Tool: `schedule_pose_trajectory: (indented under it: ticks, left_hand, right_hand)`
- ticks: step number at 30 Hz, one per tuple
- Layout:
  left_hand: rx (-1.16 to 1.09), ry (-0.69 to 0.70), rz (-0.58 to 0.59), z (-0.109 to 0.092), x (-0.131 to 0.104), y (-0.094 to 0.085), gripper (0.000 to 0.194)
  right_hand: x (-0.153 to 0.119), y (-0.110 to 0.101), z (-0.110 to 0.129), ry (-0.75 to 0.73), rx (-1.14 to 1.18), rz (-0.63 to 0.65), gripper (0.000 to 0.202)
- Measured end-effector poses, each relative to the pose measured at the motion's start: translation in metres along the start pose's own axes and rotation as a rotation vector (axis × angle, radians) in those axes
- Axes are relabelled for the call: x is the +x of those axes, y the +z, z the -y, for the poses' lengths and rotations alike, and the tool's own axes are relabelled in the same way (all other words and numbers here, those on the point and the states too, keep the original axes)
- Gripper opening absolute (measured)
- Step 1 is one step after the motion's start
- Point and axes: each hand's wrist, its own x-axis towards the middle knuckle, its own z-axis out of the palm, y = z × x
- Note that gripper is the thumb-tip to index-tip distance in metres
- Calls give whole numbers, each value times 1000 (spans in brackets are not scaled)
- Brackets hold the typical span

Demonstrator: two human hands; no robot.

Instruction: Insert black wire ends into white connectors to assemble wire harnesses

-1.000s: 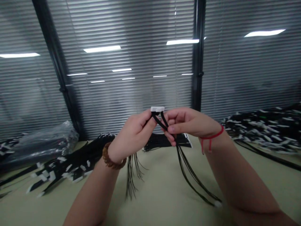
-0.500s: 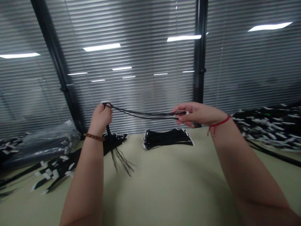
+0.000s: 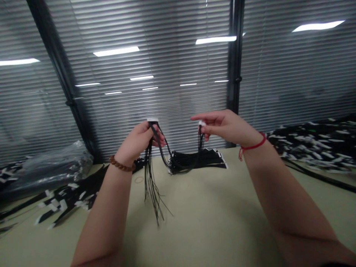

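My left hand [image 3: 146, 139] pinches a black cable harness [image 3: 150, 163] just below its white connector [image 3: 152, 120]. Loose thin wires hang from it toward the table. Some of its cables sag in a loop across to my right hand [image 3: 219, 126], which grips a small white connector [image 3: 201, 123] between thumb and fingers, index finger stretched out to the left. Behind the loop, a neat bundle of black cables [image 3: 211, 159] with white ends lies on the table.
On the pale table [image 3: 194, 215], a clear plastic bag [image 3: 63, 163] and black cables with white connectors [image 3: 61, 200] lie left. A large cable pile [image 3: 322, 144] sits right. A thin ring [image 3: 139, 180] lies left of centre. Blinds [image 3: 178, 55] stand behind.
My hands have come closer together, the left one moving right. The cables between them, nearly straight before, now sag in a deep loop, and the loose wires hang further right.
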Motion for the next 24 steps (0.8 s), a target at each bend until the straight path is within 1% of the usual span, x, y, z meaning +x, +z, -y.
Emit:
schedule_pose_trajectory:
  ticks: [2,5,7,8,10,14,21,24]
  left_hand:
    - [-23,2,129,-6,-7,16,19]
    - [-88,0,319,-12,-18,33,17]
    - [-120,-8,407,-16,-23,40,17]
    - [-126,-9,428,-18,-25,42,18]
    - [-136,-6,445,-20,-28,45,17]
    - [-181,6,434,-21,-29,47,14]
    - [-198,-2,408,-16,-26,47,12]
    - [-190,-1,411,-14,-25,47,12]
  right_hand:
    - [-2,10,8,-38,11,48,43]
    - [-3,20,13,-115,2,35,40]
    - [-3,24,14,-159,-31,15,38]
    - [-4,25,14,-176,-56,10,36]
    - [-4,26,15,-206,-117,1,33]
    - [-4,26,16,-245,-218,-22,28]
    - [-4,26,16,-277,-277,-60,27]
    - [-5,26,16,-268,-297,-56,28]
